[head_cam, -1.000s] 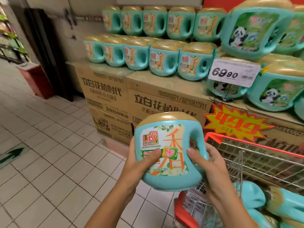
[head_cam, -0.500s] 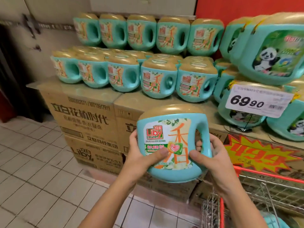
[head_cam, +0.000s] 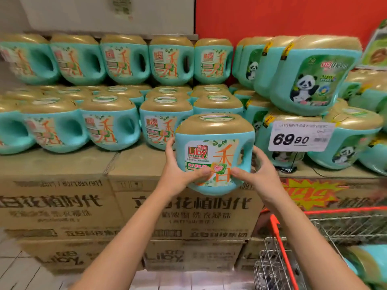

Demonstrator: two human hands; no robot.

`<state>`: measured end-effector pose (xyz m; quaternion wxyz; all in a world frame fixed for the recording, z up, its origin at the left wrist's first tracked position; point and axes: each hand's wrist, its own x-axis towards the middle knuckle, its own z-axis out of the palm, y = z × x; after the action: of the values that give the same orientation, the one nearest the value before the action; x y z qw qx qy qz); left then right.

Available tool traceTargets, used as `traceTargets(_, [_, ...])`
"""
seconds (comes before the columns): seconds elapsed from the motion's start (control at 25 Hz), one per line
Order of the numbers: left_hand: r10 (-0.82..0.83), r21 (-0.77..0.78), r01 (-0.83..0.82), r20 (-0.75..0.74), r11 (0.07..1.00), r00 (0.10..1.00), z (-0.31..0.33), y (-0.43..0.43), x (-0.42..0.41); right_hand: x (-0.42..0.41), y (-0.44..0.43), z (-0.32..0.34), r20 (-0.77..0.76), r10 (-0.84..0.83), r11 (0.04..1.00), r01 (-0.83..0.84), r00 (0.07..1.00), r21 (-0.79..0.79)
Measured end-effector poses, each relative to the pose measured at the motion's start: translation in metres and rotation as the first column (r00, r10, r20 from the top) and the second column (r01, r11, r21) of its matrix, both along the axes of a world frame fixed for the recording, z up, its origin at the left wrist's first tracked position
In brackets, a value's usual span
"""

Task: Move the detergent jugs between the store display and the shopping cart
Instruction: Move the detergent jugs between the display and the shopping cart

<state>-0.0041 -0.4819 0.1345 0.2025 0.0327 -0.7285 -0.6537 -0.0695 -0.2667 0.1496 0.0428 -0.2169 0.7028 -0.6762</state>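
Teal jug is clamped between both palms, left hand and right hand each curled round a side with thumbs across the label, upright and facing me; I read the two-sided hold as keeping the weight level for setting it into the front-row gap beside the price tag. It hangs just off the front edge of the cartons, not yet down as far as I can tell. Cart at lower right holds at least one other jug; rest of basket out of view.
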Motion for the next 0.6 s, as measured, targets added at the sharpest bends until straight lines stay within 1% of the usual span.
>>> traceTargets(0.12, [-0.036,-0.039,0.037,0.013,0.999,0.999,-0.007,-0.01,-0.025,-0.017,-0.005,-0.011,-0.036,-0.035,0.999,0.036,0.999,0.031])
traceTargets(0.32, [-0.021,-0.016,0.021,0.019,1.0,1.0,-0.023,-0.014,-0.051,-0.037,-0.015,-0.03,-0.045,-0.071,0.997,0.072,0.996,0.007])
traceTargets(0.44, [0.022,-0.01,-0.021,0.052,1.0,0.998,-0.027,-0.015,-0.06,-0.048,-0.018,-0.041,-0.014,-0.114,0.993,0.114,0.993,0.005])
traceTargets(0.6, [0.144,-0.122,-0.134,0.07,0.983,0.987,-0.028,-0.01,-0.076,-0.071,-0.02,-0.046,0.03,-0.178,0.984,0.177,0.984,0.035])
